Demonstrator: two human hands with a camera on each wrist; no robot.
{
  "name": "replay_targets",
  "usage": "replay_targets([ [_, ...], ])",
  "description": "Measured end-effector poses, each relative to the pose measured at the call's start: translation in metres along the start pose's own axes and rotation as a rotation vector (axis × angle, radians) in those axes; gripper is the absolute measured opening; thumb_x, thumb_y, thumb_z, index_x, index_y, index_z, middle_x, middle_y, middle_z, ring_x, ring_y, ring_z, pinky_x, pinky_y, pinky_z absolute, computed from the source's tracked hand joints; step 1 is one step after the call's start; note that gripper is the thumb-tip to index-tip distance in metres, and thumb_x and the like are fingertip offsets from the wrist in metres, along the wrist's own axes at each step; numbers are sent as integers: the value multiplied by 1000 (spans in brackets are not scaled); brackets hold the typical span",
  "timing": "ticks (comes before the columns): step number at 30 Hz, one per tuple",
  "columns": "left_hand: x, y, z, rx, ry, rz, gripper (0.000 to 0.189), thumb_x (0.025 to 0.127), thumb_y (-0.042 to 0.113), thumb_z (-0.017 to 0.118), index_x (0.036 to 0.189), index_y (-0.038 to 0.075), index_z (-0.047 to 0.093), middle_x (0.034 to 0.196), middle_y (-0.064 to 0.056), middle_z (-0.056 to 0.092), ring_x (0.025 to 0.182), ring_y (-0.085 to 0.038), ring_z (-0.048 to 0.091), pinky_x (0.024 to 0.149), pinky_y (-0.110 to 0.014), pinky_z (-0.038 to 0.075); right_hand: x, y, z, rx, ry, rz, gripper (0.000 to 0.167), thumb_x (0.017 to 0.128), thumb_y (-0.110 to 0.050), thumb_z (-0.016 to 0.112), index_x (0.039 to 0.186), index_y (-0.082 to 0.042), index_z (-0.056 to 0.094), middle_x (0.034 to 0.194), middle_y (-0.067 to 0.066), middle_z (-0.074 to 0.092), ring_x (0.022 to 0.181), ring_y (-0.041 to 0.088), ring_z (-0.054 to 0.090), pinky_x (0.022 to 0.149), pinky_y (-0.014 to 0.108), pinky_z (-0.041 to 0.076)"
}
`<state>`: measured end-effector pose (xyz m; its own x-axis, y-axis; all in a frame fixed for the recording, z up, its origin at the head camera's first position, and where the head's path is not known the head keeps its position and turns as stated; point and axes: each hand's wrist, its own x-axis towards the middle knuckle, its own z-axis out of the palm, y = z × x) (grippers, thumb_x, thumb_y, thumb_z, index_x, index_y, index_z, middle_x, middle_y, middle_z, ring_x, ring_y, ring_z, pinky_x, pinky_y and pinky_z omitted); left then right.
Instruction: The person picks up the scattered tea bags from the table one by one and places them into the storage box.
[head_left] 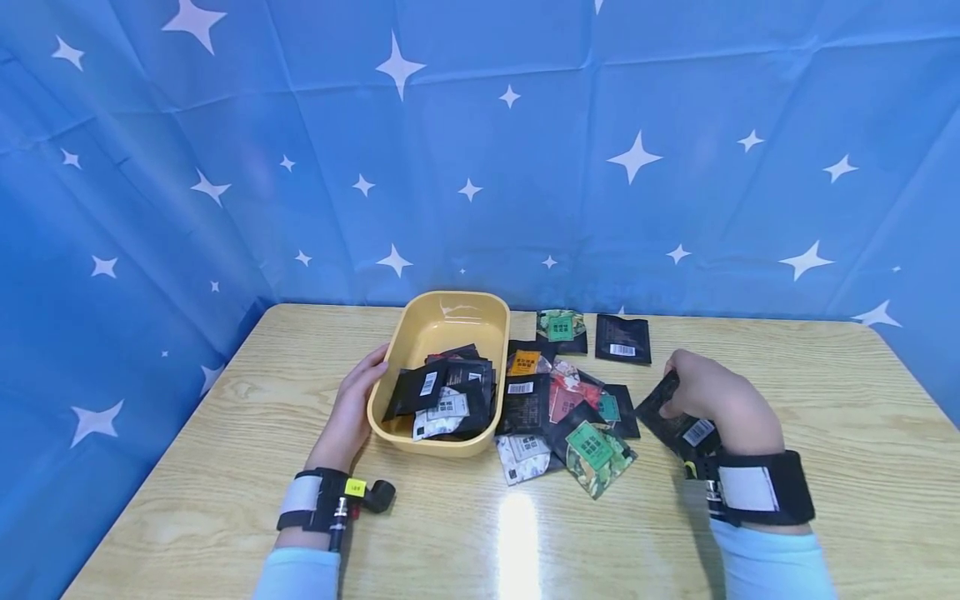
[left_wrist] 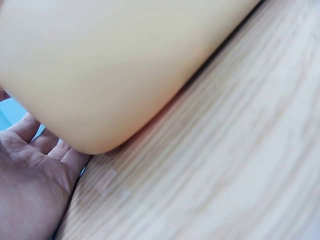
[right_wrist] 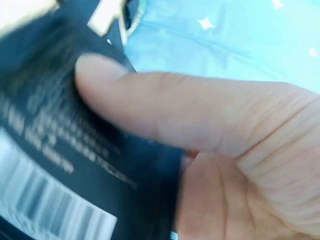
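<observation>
A yellow plastic tub (head_left: 427, 446) holds several dark sachets (head_left: 448, 402), one with a white patterned front. My left hand (head_left: 358, 397) rests against the tub's left outer side, fingers along its wall. In the left wrist view that hand (left_wrist: 35, 175) lies beside the tub's rounded corner (left_wrist: 110, 90). On the right, my right hand (head_left: 712, 392) pinches a black sachet (head_left: 663, 421) with a white barcode label. The right wrist view shows the thumb (right_wrist: 140, 100) flat across the face of this sachet (right_wrist: 65, 145); the opposing fingers are mostly hidden behind it.
Right of the tub lies a loose pile of sachets, among them a green-labelled one (head_left: 590, 450), a red one (head_left: 567, 396) and a white one (head_left: 523, 458). Farther back are another green-labelled sachet (head_left: 561, 327) and a black sachet (head_left: 623, 337). A blue starry cloth (head_left: 480, 225) hangs behind the wooden table (head_left: 600, 550).
</observation>
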<state>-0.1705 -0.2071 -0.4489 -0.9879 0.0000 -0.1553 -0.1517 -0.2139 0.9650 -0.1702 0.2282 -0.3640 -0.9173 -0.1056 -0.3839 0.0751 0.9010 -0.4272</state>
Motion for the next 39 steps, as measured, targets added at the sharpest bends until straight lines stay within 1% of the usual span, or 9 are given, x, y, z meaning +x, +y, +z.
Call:
replay_targets([
  [5, 0, 0, 0, -3, -1, 1, 53, 103, 14, 40, 153, 2, 32, 159, -10, 30, 143, -23, 29, 118, -36, 25, -11, -7, -9, -80, 71, 29, 35, 82, -4, 74, 108, 11, 58, 92, 22, 63, 76, 30, 60, 65, 44, 49],
  [7, 0, 1, 0, 0, -7, 5, 53, 103, 14, 39, 153, 1, 32, 159, -11, 29, 143, -23, 29, 118, -36, 25, -14, -11, -11, -104, 105, 23, 32, 84, -7, 73, 110, 10, 63, 93, 23, 65, 76, 30, 61, 62, 44, 49],
  [11, 0, 0, 0, 1, -8, 4, 53, 103, 14, 39, 153, 2, 32, 159, -11, 29, 143, -23, 29, 118, -36, 25, -15, -18, -13, -138, 228, -49, 30, 86, -11, 73, 110, 6, 69, 99, 25, 67, 77, 33, 62, 60, 47, 51],
  [14, 0, 0, 0, 0, -4, -2, 53, 103, 15, 39, 153, 2, 32, 158, -10, 30, 143, -23, 29, 118, -35, 25, -16, -27, -10, -143, 345, -111, 23, 87, -9, 73, 107, 2, 73, 104, 25, 67, 78, 34, 63, 59, 47, 51],
  [16, 0, 0, 0, 0, -2, -2, 53, 103, 15, 39, 153, 2, 32, 158, -10, 30, 143, -23, 30, 117, -35, 26, -18, -34, -7, -138, 405, -137, 21, 87, -8, 72, 107, 0, 73, 106, 25, 66, 78, 34, 63, 57, 46, 50],
  [21, 0, 0, 0, 4, -5, 7, 53, 103, 15, 40, 153, 1, 32, 157, -10, 31, 142, -23, 31, 117, -35, 26, -21, -51, 2, -140, 508, -190, 20, 88, -6, 70, 108, -2, 73, 108, 24, 66, 80, 37, 64, 58, 47, 50],
  [27, -1, 1, 0, 2, 0, 4, 52, 103, 15, 40, 153, 1, 33, 157, -11, 31, 142, -24, 31, 117, -35, 27, -16, -71, 16, -150, 615, -308, 17, 87, -4, 72, 104, -4, 74, 97, 20, 72, 73, 34, 65, 53, 44, 50],
  [35, 0, 0, 1, -8, -1, 14, 53, 103, 14, 40, 153, 0, 32, 158, -12, 30, 142, -24, 30, 117, -35, 27, -12, -90, 37, -168, 771, -435, 18, 84, 1, 73, 100, -4, 77, 84, 15, 73, 66, 31, 62, 55, 41, 51],
  [39, 0, -1, 0, -20, 5, 11, 52, 102, 15, 41, 152, 1, 34, 156, -12, 33, 140, -24, 33, 115, -33, 30, -13, -98, 44, -150, 795, -464, 21, 84, 4, 70, 101, -5, 77, 80, 12, 71, 61, 26, 55, 51, 36, 46],
])
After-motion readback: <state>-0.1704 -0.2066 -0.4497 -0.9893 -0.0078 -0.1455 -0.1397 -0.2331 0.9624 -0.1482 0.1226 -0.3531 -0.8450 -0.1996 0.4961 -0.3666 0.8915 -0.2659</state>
